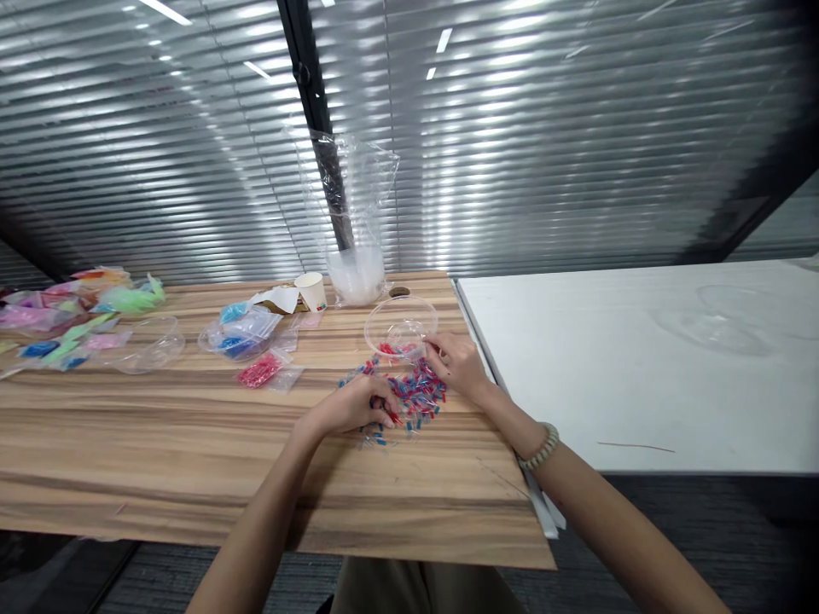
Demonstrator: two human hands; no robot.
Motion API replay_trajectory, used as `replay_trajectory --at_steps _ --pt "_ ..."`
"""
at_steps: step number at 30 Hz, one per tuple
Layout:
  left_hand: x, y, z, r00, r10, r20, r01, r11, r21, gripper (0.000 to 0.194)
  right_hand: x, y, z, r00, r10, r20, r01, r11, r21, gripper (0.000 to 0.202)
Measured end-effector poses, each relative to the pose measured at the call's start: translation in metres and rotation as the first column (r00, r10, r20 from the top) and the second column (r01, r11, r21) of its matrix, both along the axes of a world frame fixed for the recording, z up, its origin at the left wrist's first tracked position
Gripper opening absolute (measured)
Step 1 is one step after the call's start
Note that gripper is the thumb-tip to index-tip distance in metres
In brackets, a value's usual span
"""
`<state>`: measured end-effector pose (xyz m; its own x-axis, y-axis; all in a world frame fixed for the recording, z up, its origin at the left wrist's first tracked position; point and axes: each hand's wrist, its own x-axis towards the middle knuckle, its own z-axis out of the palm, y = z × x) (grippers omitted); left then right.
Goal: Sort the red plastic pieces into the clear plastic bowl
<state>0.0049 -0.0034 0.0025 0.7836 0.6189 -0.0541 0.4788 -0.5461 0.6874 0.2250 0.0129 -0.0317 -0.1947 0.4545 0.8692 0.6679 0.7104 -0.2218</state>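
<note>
Slatted blinds back a wooden table where red and blue pieces, heaped by a clear bowl, lie partly hidden by the left hand and right hand, fingers bent narrow, anything pinched impossible to tell.

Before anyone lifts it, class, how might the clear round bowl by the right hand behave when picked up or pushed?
The clear bowl is probably light, since its see-through walls look thin. Its wide, low shape suggests sliding rather than tipping. Those thin walls may flex if squeezed.
</note>
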Motion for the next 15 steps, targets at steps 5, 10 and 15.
replay_trajectory --at_steps 5,10,15 --pt "-0.0011 0.0007 -0.0022 1.0 -0.029 0.0 0.029 1.0 0.004 0.008 -0.0001 -0.0004 0.0001 1.0 -0.003 0.006 0.003 1.0 -0.001 0.014" --pt "-0.0014 0.0004 -0.0009 1.0 -0.029 -0.006 0.029 1.0 0.003 0.009 0.0 0.0001 -0.0008 1.0 -0.004 0.009 0.004 1.0 0.001 0.014" --pt "-0.0019 0.0005 -0.002 0.999 -0.043 0.004 0.043 0.999 -0.029 0.013 -0.0002 0.0001 -0.0008 1.0 0.003 0.006 -0.003 1.0 -0.003 0.014"
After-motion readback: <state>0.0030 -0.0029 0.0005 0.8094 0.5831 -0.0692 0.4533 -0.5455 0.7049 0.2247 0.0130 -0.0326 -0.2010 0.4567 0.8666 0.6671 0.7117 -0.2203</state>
